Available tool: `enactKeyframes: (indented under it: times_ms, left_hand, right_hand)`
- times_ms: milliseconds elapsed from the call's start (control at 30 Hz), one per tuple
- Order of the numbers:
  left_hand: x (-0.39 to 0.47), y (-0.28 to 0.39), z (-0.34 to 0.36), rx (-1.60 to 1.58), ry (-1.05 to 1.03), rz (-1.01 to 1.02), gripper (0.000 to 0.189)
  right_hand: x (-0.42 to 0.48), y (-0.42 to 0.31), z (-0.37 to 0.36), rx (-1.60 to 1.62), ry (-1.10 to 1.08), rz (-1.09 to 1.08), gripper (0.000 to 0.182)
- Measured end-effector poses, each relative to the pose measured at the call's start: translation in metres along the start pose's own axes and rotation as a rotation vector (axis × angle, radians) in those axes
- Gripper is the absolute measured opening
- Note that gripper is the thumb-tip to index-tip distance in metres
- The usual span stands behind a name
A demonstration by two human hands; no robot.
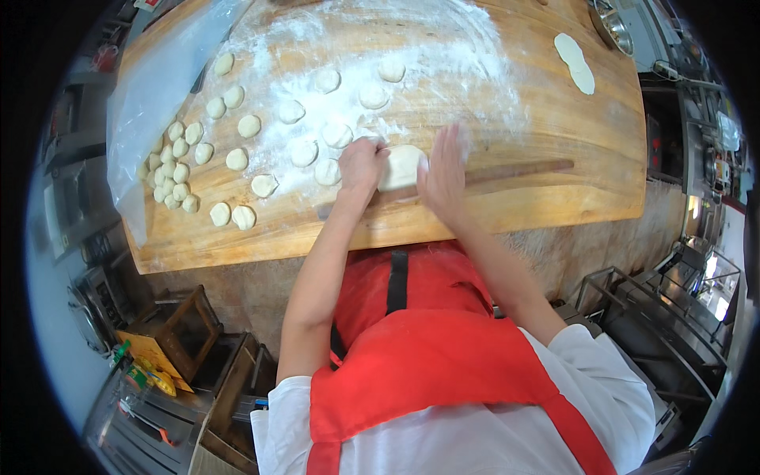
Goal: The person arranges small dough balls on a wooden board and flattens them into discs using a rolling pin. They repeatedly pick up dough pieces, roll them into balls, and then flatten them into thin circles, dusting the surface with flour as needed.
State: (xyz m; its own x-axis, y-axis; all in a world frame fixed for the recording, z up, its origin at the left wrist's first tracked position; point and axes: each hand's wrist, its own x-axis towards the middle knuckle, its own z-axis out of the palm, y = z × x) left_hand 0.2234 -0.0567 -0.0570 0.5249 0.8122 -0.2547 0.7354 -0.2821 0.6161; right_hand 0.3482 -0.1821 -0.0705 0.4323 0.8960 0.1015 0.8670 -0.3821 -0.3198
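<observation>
A flattened round of dough lies on the wooden worktable between my hands. My left hand pinches its left edge with curled fingers. On the other side my right hand, partly blurred, has its fingers extended at the round's right edge, with its heel over the rolling pin. The slender wooden pin lies across the table just below the dough, passing beneath both hands or wrists. Flour-dusted dough discs, one of them close to my left hand, are spread beyond it.
Small dough balls are heaped at the left beside a clear plastic sheet. Two thin, overlapping dough wrappers lie at the far right. A metal bowl stands by the upper right edge. White flour coats the middle.
</observation>
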Motion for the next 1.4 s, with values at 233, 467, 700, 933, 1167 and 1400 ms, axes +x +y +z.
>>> enactKeyframes:
  times_ms: [233,467,700,933,1167,1400]
  left_hand:
    - [-0.049,-0.023,-0.001,-0.097,-0.118,-0.142,0.031]
    - [-0.004,0.016,-0.008,0.103,-0.106,0.009,0.020]
    - [-0.028,-0.020,-0.006,-0.101,0.024,-0.170,0.021]
    - [-0.027,-0.002,-0.016,0.040,-0.172,-0.156,0.031]
    - [-0.008,0.002,-0.008,-0.001,-0.062,0.108,0.020]
    - [-0.024,-0.003,-0.015,0.029,-0.218,-0.118,0.018]
  right_hand:
    - [-0.086,0.003,-0.021,0.001,-0.177,0.049,0.068]
    - [0.052,-0.012,-0.009,0.018,0.045,0.008,0.069]
    - [-0.108,0.006,-0.031,0.032,-0.205,0.028,0.070]
    - [-0.001,-0.005,-0.014,-0.031,-0.076,0.023,0.071]
    - [-0.064,-0.002,-0.018,-0.009,-0.208,0.045,0.070]
    - [-0.073,-0.001,-0.026,-0.026,-0.193,0.020,0.064]
